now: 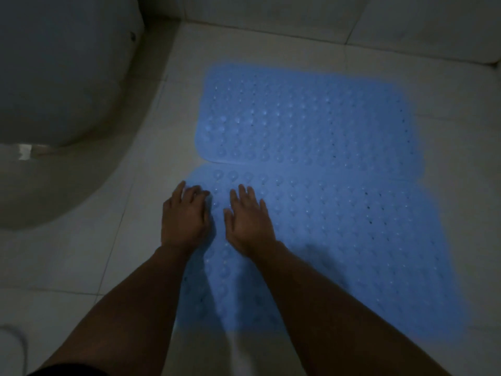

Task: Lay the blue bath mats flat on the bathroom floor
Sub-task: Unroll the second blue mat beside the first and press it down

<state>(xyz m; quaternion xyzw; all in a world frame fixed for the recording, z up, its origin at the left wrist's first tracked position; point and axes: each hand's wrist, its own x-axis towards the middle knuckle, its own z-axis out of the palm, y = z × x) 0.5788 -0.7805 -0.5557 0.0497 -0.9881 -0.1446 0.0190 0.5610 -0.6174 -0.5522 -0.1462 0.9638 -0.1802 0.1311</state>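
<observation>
Pressing the near mat [339, 240] flat: left hand [184, 215] at its left edge, fingers curled, and right hand [248, 218] open-palmed, neither gripping. Far mat [306, 118] already lies flat, edges touching. Probably only final smoothing remains.

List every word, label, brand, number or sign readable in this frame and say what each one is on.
None can be read. The two blue bath mats, far and near, show only bumps and small holes. The left hand and right hand rest on the near one. The white toilet and floor tiles carry no visible print; the picture is dim and soft.
</observation>
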